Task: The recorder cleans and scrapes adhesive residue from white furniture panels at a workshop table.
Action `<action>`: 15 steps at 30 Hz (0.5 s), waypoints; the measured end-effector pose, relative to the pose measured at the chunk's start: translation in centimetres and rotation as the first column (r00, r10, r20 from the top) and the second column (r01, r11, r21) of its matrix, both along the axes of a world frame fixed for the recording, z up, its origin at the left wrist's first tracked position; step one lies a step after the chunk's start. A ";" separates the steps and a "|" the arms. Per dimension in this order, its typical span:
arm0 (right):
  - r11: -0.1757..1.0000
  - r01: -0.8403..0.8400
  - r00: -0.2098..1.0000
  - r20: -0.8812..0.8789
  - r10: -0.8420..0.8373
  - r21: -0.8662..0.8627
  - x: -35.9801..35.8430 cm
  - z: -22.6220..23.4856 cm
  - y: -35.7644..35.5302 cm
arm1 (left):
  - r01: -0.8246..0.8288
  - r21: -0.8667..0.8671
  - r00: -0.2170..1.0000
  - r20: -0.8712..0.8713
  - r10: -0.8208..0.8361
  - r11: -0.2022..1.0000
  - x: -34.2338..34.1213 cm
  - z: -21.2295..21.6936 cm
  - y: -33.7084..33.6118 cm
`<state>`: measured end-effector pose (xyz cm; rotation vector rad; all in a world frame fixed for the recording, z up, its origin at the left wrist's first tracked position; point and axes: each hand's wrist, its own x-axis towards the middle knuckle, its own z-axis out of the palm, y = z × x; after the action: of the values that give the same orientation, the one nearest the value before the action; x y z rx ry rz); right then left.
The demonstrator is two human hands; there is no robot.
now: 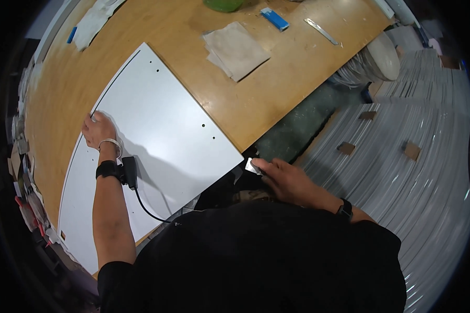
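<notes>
A large white panel (pixel 156 115) with a curved far-left edge, a dark groove along that edge and several small drilled holes lies on the wooden table. My left hand (pixel 99 130) is closed at the curved edge, fingers bent over it. Off the panel's right corner, just beyond the table edge, my right hand (pixel 284 180) pinches a small flat metallic piece (pixel 252 166), thumb on top. It looks like a scraper blade, though the fingers hide part of it. The piece is close to the panel's corner; whether they touch is unclear.
On the wooden table (pixel 214 99) lie folded beige cloths (pixel 237 49), a blue block (pixel 274 19), a metal strip (pixel 322 31) and a green object (pixel 223 4). A white cloth (pixel 95 23) is far left. Stacked wrapped panels (pixel 391 141) stand at right.
</notes>
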<state>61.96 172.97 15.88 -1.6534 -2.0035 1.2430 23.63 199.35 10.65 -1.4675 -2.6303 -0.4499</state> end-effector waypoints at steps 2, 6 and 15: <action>0.999 0.037 0.999 0.010 -0.037 -0.008 -0.8 -0.1 -0.3 | 0.021 -0.002 1.000 -0.008 -0.021 1.000 0.1 -0.1 -0.1; 0.984 0.167 0.986 -0.025 -0.165 0.068 -2.2 -0.6 -1.2 | 0.066 -0.004 0.998 -0.019 -0.066 0.998 -0.2 -0.3 0.1; 0.920 0.292 0.956 -0.057 -0.287 0.260 -3.2 -2.7 -2.2 | 0.050 -0.015 0.997 -0.065 -0.051 0.999 0.2 -0.4 0.2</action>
<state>58.75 170.73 13.16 -1.7166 -1.7432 0.8412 23.83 199.56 10.26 -1.5288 -2.5555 -0.3830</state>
